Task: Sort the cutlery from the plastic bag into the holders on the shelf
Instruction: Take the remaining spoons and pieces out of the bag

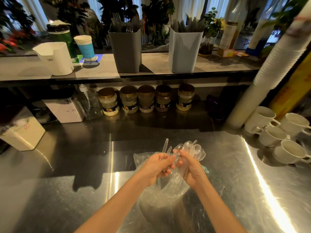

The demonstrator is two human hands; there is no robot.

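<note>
1. Above the steel desk [67, 165], low and centre: holds the left hand [156, 165] and right hand [192, 169] close together, fingertips almost meeting, over the crumpled plastic bag [161, 200].
2. Grips in the left hand a few slim clear pieces [166, 147], ends pointing up; cannot tell forks from knives.
3. Clamps in the right hand a fan of clear plastic spoons [193, 147], bowls up, handles hidden in the palm.
4. Seems to be splitting the kinds apart, with none of this bunch yet in a holder.
5. Up on the shelf [159, 68], well apart from the hands: dark grey holder [126, 51] with forks showing, and near it a pale blue holder [183, 51] with rounded dark tips, kind unclear.
6. Likely handles as very light, thin, stiff but brittle stuff; glossy, so prone to slip and splay out of a loose grip.
7. Best to take hold low on the bundled handles, squeezed side by side, not by the bowls or tines, which may snap.
8. Looks soft and limp, that bag; may cling and drag along, so lift the pieces clear of it.
</note>
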